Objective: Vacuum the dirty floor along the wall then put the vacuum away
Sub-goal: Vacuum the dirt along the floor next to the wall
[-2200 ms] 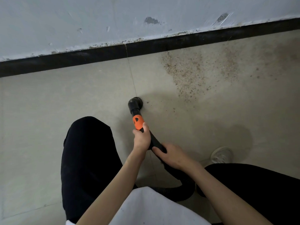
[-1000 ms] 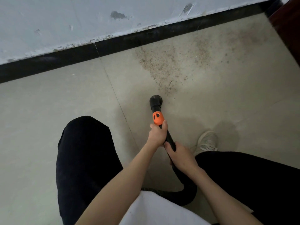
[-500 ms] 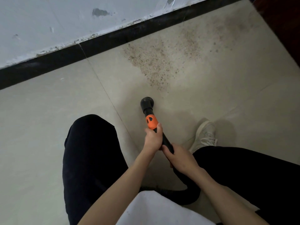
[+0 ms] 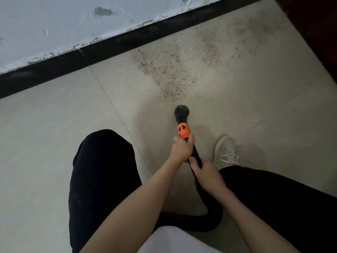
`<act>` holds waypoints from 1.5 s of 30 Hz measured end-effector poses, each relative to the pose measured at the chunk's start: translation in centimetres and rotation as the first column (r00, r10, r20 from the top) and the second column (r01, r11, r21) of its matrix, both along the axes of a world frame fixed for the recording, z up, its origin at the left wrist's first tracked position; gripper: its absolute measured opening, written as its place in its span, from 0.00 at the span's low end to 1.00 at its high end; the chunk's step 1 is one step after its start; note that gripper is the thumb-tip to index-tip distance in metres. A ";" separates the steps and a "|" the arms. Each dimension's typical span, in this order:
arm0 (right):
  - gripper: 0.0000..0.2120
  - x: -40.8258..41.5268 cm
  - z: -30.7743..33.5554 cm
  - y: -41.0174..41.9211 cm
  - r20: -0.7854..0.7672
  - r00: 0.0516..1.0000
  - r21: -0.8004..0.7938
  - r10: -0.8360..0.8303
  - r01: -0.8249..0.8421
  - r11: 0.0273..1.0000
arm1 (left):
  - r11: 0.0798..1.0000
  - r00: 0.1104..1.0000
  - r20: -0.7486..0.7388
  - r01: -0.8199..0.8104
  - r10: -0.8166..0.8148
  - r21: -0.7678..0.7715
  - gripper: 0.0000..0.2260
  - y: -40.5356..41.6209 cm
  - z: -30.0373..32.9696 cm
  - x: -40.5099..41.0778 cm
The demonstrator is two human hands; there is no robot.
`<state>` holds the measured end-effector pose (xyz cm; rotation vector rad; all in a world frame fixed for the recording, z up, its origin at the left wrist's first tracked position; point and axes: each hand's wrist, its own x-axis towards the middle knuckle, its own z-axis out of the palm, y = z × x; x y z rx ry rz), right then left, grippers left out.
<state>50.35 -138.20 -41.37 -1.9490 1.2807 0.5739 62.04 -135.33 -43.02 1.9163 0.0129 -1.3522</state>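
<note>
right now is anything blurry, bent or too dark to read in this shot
Head view: the left hand on the vacuum nozzle is slightly motion-smeared, while the dirt patch reads sharp; the baseboard bows from the wide-angle lens; soft, even light, no glare; a faint shadow lies on the floor beside the shoe; the dark brown surface at the right edge is too dim to identify.

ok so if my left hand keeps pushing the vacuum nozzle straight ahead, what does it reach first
Probably the near tip of the dirt patch, just beyond the nozzle that the left hand grips. The black baseboard lies farther along that line.
</note>
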 end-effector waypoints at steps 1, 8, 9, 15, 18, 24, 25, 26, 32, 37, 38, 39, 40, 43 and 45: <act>0.22 0.7 -0.2 -0.4 0.020 1.000 0.012 -0.003 0.003 1.000 | 1.000 1.000 0.011 0.000 0.000 0.003 0.27 -0.3 -0.1 0.6; 0.21 5.7 -1.3 -0.9 0.112 0.989 0.057 0.093 -0.100 0.993 | 0.992 0.990 0.068 -0.124 0.122 0.016 0.27 0.1 -1.5 5.6; 0.21 6.3 -1.3 -1.0 0.136 0.987 0.063 0.083 -0.093 0.994 | 0.988 0.986 0.071 -0.152 0.150 0.017 0.27 0.3 -1.7 6.2; 0.16 6.5 -1.5 -2.1 0.228 0.973 0.242 0.033 -0.089 0.966 | 0.960 0.958 0.065 -0.280 0.280 0.001 0.29 0.7 -2.1 9.8; 0.15 6.2 -1.3 -3.2 0.269 0.963 0.330 -0.022 -0.070 0.941 | 0.954 0.949 0.097 -0.299 0.299 -0.007 0.27 0.1 -2.5 11.1; 0.20 8.8 -1.7 -5.1 0.319 0.941 0.179 0.114 -0.178 0.968 | 0.922 0.916 0.110 -0.386 0.386 -0.025 0.25 -1.8 -2.7 13.4; 0.20 9.6 -1.9 -5.5 0.322 0.935 0.159 0.151 -0.211 0.964 | 0.907 0.902 0.103 -0.420 0.419 -0.020 0.27 -1.9 -2.8 13.9; 0.19 10.4 -2.1 -6.1 0.324 0.928 0.149 0.184 -0.242 0.959 | 0.889 0.885 0.093 -0.457 0.456 -0.016 0.27 -2.0 -2.9 14.4; 0.20 14.3 -2.1 -10.0 0.327 0.893 0.111 0.308 -0.360 0.926 | 0.812 0.815 -0.041 -0.580 0.578 -0.066 0.25 -3.9 -2.6 15.6; 0.20 17.0 -1.4 -13.6 0.368 0.850 0.151 0.377 -0.455 0.878 | 0.735 0.735 0.025 -0.675 0.677 -0.068 0.25 -6.9 -1.6 16.4; 0.21 17.4 -1.2 -14.2 0.381 0.850 0.187 0.364 -0.457 0.870 | 0.723 0.721 0.051 -0.689 0.691 -0.054 0.25 -7.5 -1.2 16.6; 0.21 17.6 -0.9 -14.8 0.390 0.852 0.227 0.349 -0.457 0.860 | 0.711 0.708 0.064 -0.702 0.703 -0.040 0.25 -8.1 -0.9 16.7; 0.22 17.6 -0.8 -15.5 0.394 0.854 0.268 0.339 -0.460 0.846 | 0.692 0.690 0.065 -0.721 0.721 -0.031 0.24 -8.7 -0.7 16.8; 0.26 17.0 -0.9 -17.4 0.396 0.859 0.413 0.326 -0.483 0.772 | 0.612 0.610 0.068 -0.791 0.790 -0.018 0.20 -10.2 0.3 16.8; 0.27 16.2 -1.5 -18.4 0.385 0.875 0.482 0.294 -0.462 0.744 | 0.565 0.562 0.103 -0.825 0.821 -0.007 0.23 -10.8 0.7 16.7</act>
